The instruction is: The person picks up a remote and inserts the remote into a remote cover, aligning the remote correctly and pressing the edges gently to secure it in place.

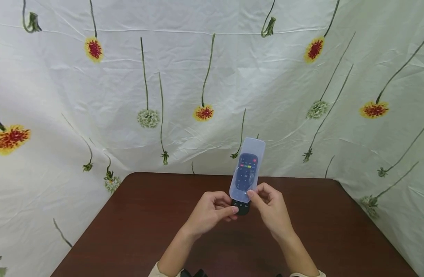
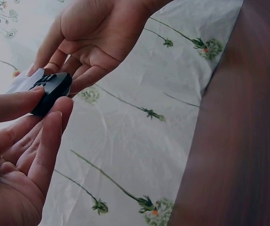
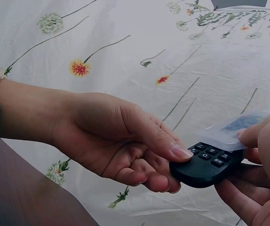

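A black remote control [image 1: 242, 208] is held above the table, its lower end sticking out of a translucent whitish sleeve [image 1: 253, 145]. Through the sleeve, its upper buttons show, some of them coloured. My left hand [image 1: 212, 213] pinches the bare lower end, thumb on top and fingers beneath. On the other side, my right hand [image 1: 272, 209] grips the sleeve's lower edge with its thumb over the front. In the right wrist view the black end of the remote [image 3: 205, 165] shows several buttons clearly. Most of the sleeve is out of the left wrist view.
A dark reddish-brown table [image 1: 146, 223] spreads below both hands. Behind it and along its sides hangs a white cloth [image 1: 184, 57] printed with flowers and stems. Something dark [image 1: 194, 273] shows at the bottom edge of the head view, too cut off to tell.
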The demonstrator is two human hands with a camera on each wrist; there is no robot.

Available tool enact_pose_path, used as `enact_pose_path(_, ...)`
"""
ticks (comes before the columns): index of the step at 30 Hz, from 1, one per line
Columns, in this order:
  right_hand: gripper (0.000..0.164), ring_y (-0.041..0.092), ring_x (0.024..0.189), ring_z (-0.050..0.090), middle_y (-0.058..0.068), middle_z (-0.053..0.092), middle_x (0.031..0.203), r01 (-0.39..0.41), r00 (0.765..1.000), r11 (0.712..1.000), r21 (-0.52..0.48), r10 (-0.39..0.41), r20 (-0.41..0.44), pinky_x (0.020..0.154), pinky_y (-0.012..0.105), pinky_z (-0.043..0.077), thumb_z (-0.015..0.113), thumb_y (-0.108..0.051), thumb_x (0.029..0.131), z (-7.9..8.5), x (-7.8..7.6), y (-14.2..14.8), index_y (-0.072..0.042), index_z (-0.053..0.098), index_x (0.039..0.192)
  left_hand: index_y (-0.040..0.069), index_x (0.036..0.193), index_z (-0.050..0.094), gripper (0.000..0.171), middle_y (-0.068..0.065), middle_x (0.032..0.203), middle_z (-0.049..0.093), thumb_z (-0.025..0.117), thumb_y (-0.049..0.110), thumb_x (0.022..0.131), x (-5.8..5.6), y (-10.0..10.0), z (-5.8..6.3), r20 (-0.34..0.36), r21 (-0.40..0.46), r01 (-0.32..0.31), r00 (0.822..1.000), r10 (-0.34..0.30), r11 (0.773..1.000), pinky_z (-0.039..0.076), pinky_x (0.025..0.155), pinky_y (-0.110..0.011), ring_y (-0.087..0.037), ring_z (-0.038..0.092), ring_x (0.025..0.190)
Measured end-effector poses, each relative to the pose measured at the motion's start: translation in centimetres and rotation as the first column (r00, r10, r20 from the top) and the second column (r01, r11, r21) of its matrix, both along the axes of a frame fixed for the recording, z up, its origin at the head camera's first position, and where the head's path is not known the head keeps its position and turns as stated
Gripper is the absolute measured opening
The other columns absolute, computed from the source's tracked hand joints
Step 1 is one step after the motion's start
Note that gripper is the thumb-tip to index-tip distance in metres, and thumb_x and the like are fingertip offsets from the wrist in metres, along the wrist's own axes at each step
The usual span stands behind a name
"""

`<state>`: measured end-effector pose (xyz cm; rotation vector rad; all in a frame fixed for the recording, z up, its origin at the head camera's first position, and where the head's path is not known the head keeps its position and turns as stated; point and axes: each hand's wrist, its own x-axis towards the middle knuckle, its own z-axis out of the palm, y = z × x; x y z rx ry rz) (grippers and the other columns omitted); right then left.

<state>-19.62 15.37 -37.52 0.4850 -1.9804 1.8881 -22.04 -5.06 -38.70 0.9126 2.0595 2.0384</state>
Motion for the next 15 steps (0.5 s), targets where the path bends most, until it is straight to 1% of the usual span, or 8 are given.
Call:
enact_pose_path(3, 0.014, 0.021, 0.079, 0.07, 0.017, 0.071, 0.091, -0.002, 1.0, 1.0, -0.012, 0.002, 0.0, 0.074, 0.033, 0.06, 0.067, -0.001, 0.1, 0.04, -0.05, -0.06, 0.007, 0.061, 0.09, -0.012, 0.098, 0.068, 0.014, -0.018, 0.088, 0.075, 0.074, 0.0, 0.093, 0.0, 0.01, 0.0, -0.002, 0.001, 0.006, 1.0, -0.006, 1.0, 0.062, 0.067, -0.04, -0.042, 0.074, 0.078)
enact_pose_path(7, 0.013, 0.022, 0.081, 0.07, 0.017, 0.07, 0.092, -0.014, 1.0, 0.999, -0.031, 0.014, -0.004, 0.075, 0.034, 0.06, 0.066, 0.0, 0.1, 0.06, -0.08, -0.3, 0.007, 0.059, 0.092, -0.012, 0.099, 0.069, 0.014, -0.018, 0.088, 0.075, 0.074, 0.0, 0.093, 0.08, -0.14, -0.02, -0.005, 0.007, -0.006, 1.0, 0.006, 1.0, 0.061, 0.066, -0.038, -0.049, 0.072, 0.08)
enact_pose_path(9, 0.012, 0.022, 0.082, 0.07, 0.018, 0.071, 0.094, -0.014, 1.0, 0.999, -0.041, 0.014, -0.011, 0.076, 0.034, 0.06, 0.066, 0.001, 0.1, 0.06, -0.08, -0.37, 0.008, 0.058, 0.094, -0.012, 0.099, 0.069, 0.014, -0.018, 0.089, 0.075, 0.074, 0.0, 0.093, 0.1, -0.19, -0.01, -0.008, 0.013, -0.004, 1.0, 0.004, 1.0, 0.062, 0.067, -0.043, -0.052, 0.071, 0.081)
enact_pose_path(12, 0.011, 0.022, 0.086, 0.071, 0.021, 0.071, 0.099, -0.012, 1.0, 0.999, -0.052, 0.012, -0.018, 0.077, 0.035, 0.06, 0.066, 0.001, 0.1, 0.07, -0.04, -0.33, 0.008, 0.057, 0.101, -0.012, 0.099, 0.069, 0.015, -0.018, 0.09, 0.075, 0.074, 0.0, 0.093, 0.08, -0.18, 0.06, -0.019, 0.02, 0.005, 1.0, -0.005, 1.0, 0.061, 0.068, -0.049, -0.049, 0.072, 0.079)
enact_pose_path(14, 0.014, 0.023, 0.089, 0.072, 0.022, 0.071, 0.103, -0.015, 1.0, 0.998, -0.053, 0.015, -0.01, 0.078, 0.035, 0.06, 0.066, 0.001, 0.1, 0.08, 0.0, -0.19, 0.008, 0.059, 0.11, -0.012, 0.1, 0.069, 0.015, -0.018, 0.09, 0.075, 0.074, 0.0, 0.093, 0.03, -0.12, 0.1, -0.027, 0.026, 0.013, 1.0, -0.012, 1.0, 0.061, 0.068, -0.049, -0.045, 0.073, 0.078)
enact_pose_path(15, 0.018, 0.024, 0.091, 0.073, 0.023, 0.071, 0.106, -0.023, 1.0, 0.998, -0.052, 0.023, -0.001, 0.078, 0.036, 0.06, 0.066, 0.0, 0.1, 0.07, 0.03, -0.1, 0.007, 0.059, 0.115, -0.012, 0.1, 0.069, 0.015, -0.017, 0.09, 0.075, 0.074, 0.0, 0.093, 0.01, -0.09, 0.13, -0.03, 0.028, 0.014, 0.999, -0.013, 1.0, 0.061, 0.068, -0.046, -0.044, 0.074, 0.078)
